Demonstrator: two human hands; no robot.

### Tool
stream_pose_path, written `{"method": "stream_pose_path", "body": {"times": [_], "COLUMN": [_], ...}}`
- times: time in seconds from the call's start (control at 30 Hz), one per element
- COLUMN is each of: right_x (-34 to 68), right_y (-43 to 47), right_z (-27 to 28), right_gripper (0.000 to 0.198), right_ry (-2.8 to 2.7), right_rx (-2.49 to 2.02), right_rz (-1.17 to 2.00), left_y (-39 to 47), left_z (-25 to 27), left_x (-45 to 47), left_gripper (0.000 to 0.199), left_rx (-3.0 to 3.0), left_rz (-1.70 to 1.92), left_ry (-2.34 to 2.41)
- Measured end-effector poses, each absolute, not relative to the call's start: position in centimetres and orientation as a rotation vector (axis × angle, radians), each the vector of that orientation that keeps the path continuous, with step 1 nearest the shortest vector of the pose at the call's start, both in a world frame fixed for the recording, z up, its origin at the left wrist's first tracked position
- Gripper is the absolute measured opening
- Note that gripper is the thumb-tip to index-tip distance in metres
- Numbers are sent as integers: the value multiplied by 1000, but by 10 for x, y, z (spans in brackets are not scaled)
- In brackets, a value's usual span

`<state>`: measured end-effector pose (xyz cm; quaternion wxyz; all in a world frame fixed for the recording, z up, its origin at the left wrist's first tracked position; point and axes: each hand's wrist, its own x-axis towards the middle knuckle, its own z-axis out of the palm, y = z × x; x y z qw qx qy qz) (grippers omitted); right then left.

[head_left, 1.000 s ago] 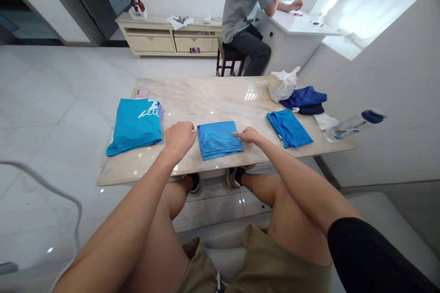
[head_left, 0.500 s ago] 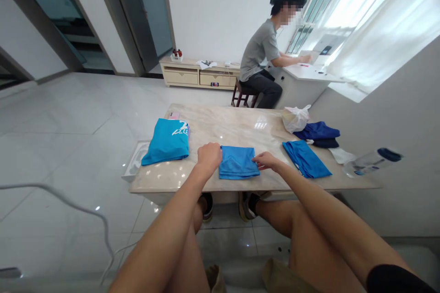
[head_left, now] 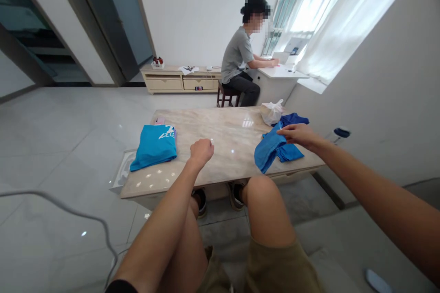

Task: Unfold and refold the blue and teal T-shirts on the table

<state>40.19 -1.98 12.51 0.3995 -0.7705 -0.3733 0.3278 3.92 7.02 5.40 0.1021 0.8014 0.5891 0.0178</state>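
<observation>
My right hand (head_left: 299, 134) pinches one end of a folded blue garment (head_left: 269, 149), which hangs down at a slant from my fingers. Behind and partly under it, another folded blue garment (head_left: 291, 152) lies on the right part of the marble-top table (head_left: 220, 130); the held one hides some of it. My left hand (head_left: 202, 152) is closed in a fist over the middle of the table, with nothing visible in it. To its left lies a folded turquoise garment (head_left: 154, 147) with a white print.
A white plastic bag (head_left: 272, 112) and a dark blue cloth (head_left: 295, 119) are at the table's back right. A clear bottle with a blue lid (head_left: 342, 132) is behind my right wrist. A pink phone (head_left: 159, 121) lies back left. A person (head_left: 237, 55) sits at a desk beyond.
My right hand has lifted the folded blue garment from the table's middle and carried it right, over the other blue one. My left hand has let go of it. The view has turned right.
</observation>
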Motion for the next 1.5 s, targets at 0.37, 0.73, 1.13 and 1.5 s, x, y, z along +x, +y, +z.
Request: {"method": "stream_pose_path", "body": {"times": [0.37,0.73,1.13,1.5], "right_x": [514,576,452,331], "right_y": [-168,-70,-89,-168], "right_z": [135,88,-61,-43], "right_gripper": [21,18,19,42], "right_ry": [-546,-425,-58,-403], "right_rx": [-1989,-1601,-1739,-1743], "right_rz": [466,242,777,948], "left_y": [44,25,28,17], "left_z": [80,84,89,88], "left_x": [134,154,177,195], "left_gripper": [45,45,40,37], "left_rx": [2548,2537,2510,2535], "left_rz": [105,41,36,-86], "left_ry": [1517,1538,1541,1305]}}
